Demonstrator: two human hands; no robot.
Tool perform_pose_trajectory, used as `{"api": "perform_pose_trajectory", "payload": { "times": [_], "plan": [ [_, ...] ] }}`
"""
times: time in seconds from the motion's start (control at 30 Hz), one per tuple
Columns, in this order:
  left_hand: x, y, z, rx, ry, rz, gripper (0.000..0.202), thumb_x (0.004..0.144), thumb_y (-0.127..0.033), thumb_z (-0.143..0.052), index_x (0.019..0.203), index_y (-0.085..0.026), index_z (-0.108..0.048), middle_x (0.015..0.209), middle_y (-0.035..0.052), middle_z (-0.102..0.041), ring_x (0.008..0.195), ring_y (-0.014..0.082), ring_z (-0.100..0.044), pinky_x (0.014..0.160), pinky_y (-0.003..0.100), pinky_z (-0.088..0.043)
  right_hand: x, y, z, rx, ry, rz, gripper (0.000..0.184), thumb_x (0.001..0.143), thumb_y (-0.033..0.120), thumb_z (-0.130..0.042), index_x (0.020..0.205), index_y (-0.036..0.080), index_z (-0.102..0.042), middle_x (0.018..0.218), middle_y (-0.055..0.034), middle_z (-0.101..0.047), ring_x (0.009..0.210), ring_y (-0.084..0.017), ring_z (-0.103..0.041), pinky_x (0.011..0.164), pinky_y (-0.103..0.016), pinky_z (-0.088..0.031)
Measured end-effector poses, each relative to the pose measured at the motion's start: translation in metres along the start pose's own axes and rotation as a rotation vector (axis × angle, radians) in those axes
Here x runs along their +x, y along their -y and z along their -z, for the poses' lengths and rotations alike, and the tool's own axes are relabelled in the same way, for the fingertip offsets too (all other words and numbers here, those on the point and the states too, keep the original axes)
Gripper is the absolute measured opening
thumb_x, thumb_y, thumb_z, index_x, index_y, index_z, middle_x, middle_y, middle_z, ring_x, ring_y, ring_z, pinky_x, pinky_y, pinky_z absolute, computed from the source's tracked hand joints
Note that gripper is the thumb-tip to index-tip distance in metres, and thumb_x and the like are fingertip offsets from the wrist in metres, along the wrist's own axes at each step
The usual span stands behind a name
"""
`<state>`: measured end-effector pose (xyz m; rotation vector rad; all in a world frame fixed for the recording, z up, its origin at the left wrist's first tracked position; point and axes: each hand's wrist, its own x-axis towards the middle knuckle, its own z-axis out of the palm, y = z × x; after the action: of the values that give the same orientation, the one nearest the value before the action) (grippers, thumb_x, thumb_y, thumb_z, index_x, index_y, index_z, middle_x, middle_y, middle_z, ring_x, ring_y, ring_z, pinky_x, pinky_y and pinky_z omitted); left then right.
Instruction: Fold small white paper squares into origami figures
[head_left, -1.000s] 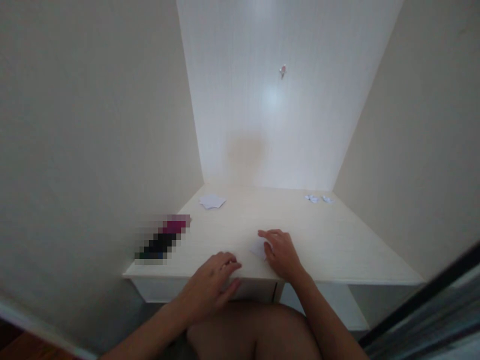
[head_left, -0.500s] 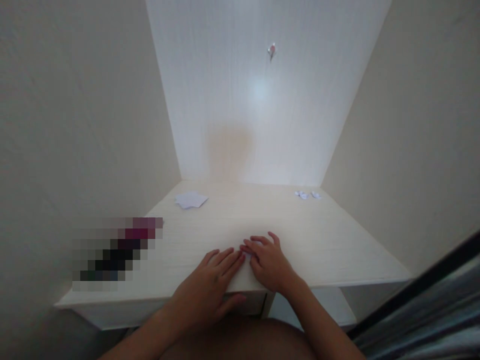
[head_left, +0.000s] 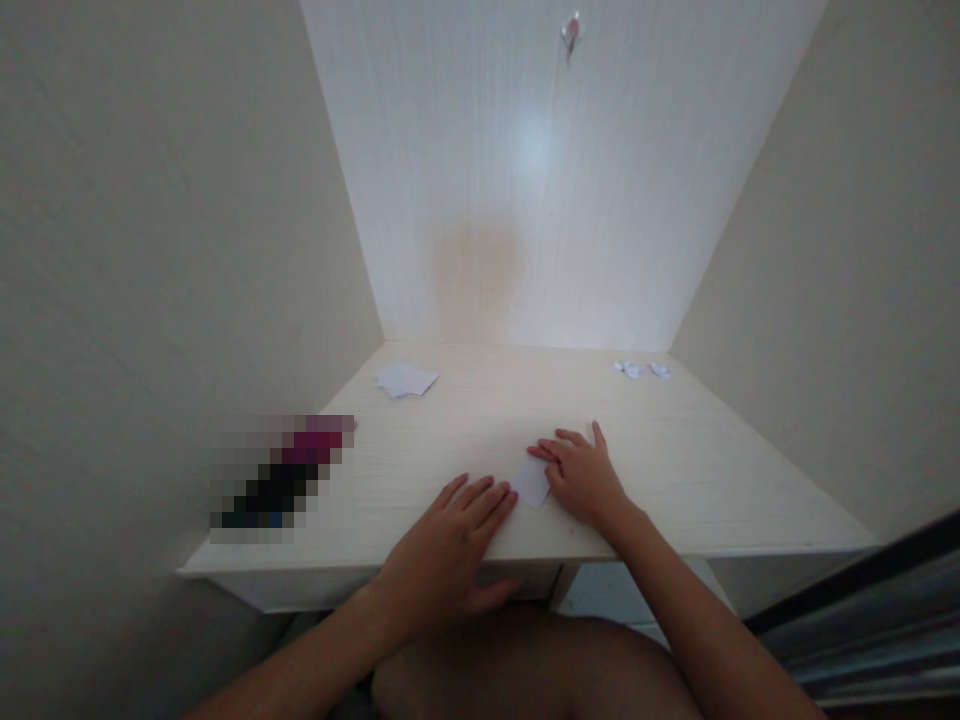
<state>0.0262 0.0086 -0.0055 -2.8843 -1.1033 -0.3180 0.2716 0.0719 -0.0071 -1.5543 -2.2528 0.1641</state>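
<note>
A small white piece of paper (head_left: 532, 486) lies flat on the pale tabletop (head_left: 480, 420) near its front edge. My left hand (head_left: 454, 540) rests palm down at the paper's left side, fingertips at its edge, fingers stretched out. Over the paper's right and far edges lies my right hand (head_left: 589, 478), its index finger across the far edge and the other fingers spread. Part of the paper is hidden under the right hand. Neither hand grips anything.
Several flat white paper sheets (head_left: 406, 379) lie at the back left. Small crumpled or folded white paper pieces (head_left: 630, 369) sit at the back right. A pixelated dark and magenta item (head_left: 289, 475) is along the left edge. Walls enclose both sides.
The view has shifted, so the scene sits differently in the picture. My hands have drawn apart, and the right hand has slid away, uncovering more of the paper between them.
</note>
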Motion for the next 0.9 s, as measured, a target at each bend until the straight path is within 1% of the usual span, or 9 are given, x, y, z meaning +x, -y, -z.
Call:
{"api": "perform_pose_trajectory", "payload": {
  "times": [0.2,0.3,0.4,0.47,0.57,0.6,0.7,0.8,0.9],
  "plan": [
    [-0.001,-0.002,0.003,-0.065,-0.056,0.018,0.076,0.088,-0.061,-0.063,0.149,-0.016,-0.049,0.153,0.0155,-0.052,0.14,0.0371,-0.046,0.12,0.057,-0.027,0.001,-0.001,-0.005,0.046,-0.026,-0.007,0.043,0.096,0.018,-0.051,0.136,0.029,-0.062,0.147,-0.0042,-0.061,0.143,-0.028,-0.044,0.123,-0.064,-0.005],
    [0.003,0.001,0.006,-0.148,-0.117,0.114,0.054,0.094,-0.054,-0.06,0.135,-0.019,-0.061,0.144,0.0131,-0.061,0.134,0.0326,-0.052,0.119,0.053,-0.03,0.006,-0.006,-0.005,0.092,-0.068,-0.051,0.035,0.1,0.025,-0.057,0.134,0.023,-0.061,0.144,-0.0094,-0.06,0.136,-0.029,-0.051,0.118,-0.061,-0.029],
    [0.02,0.01,0.008,-0.163,-0.13,0.208,0.039,0.101,-0.045,-0.049,0.118,-0.016,-0.069,0.125,0.0144,-0.07,0.119,0.0301,-0.061,0.109,0.049,-0.042,0.012,-0.012,-0.003,0.15,-0.104,-0.104,0.035,0.099,0.036,-0.063,0.13,0.019,-0.061,0.135,-0.0109,-0.061,0.116,-0.026,-0.063,0.099,-0.05,-0.053],
    [0.041,0.018,0.01,-0.163,-0.111,0.262,0.041,0.099,-0.046,-0.053,0.118,-0.013,-0.068,0.12,0.0167,-0.07,0.117,0.0322,-0.062,0.106,0.049,-0.044,0.016,-0.015,-0.001,0.191,-0.103,-0.124,0.033,0.099,0.036,-0.062,0.127,0.019,-0.062,0.131,-0.0104,-0.063,0.11,-0.024,-0.065,0.093,-0.046,-0.057],
    [0.079,0.032,0.012,-0.183,0.0,0.292,0.059,0.087,-0.055,-0.07,0.123,-0.009,-0.065,0.119,0.0183,-0.068,0.113,0.0322,-0.063,0.103,0.047,-0.049,0.017,-0.018,-0.002,0.242,-0.097,-0.137,0.032,0.099,0.036,-0.062,0.127,0.019,-0.062,0.13,-0.0101,-0.063,0.108,-0.024,-0.066,0.092,-0.045,-0.057],
    [0.091,0.036,0.012,-0.192,0.054,0.294,0.059,0.085,-0.053,-0.074,0.124,-0.01,-0.064,0.118,0.0164,-0.068,0.111,0.0304,-0.064,0.101,0.046,-0.05,0.017,-0.019,-0.003,0.255,-0.099,-0.141,0.032,0.099,0.036,-0.063,0.127,0.019,-0.062,0.129,-0.0101,-0.063,0.108,-0.024,-0.066,0.092,-0.045,-0.057],
    [0.12,0.047,0.013,-0.227,0.221,0.305,0.037,0.097,-0.039,-0.064,0.125,-0.015,-0.062,0.121,0.0106,-0.066,0.105,0.0242,-0.066,0.091,0.046,-0.057,0.017,-0.023,-0.007,0.29,-0.124,-0.161,0.033,0.099,0.036,-0.063,0.127,0.019,-0.062,0.129,-0.0102,-0.063,0.108,-0.024,-0.066,0.091,-0.045,-0.057],
    [0.135,0.056,0.014,-0.274,0.348,0.28,0.031,0.098,-0.036,-0.063,0.12,-0.014,-0.064,0.117,0.0094,-0.067,0.099,0.0219,-0.068,0.086,0.042,-0.059,0.019,-0.029,-0.011,0.319,-0.167,-0.189,0.032,0.099,0.036,-0.062,0.127,0.019,-0.062,0.129,-0.0101,-0.063,0.108,-0.023,-0.066,0.091,-0.045,-0.058],
    [0.141,0.064,0.016,-0.31,0.37,0.253,0.048,0.081,-0.042,-0.081,0.117,-0.014,-0.066,0.111,0.0081,-0.07,0.095,0.0221,-0.068,0.082,0.036,-0.057,0.023,-0.036,-0.013,0.345,-0.195,-0.213,0.032,0.1,0.036,-0.062,0.127,0.019,-0.062,0.129,-0.0101,-0.064,0.107,-0.023,-0.066,0.091,-0.045,-0.057]
  ]
}}
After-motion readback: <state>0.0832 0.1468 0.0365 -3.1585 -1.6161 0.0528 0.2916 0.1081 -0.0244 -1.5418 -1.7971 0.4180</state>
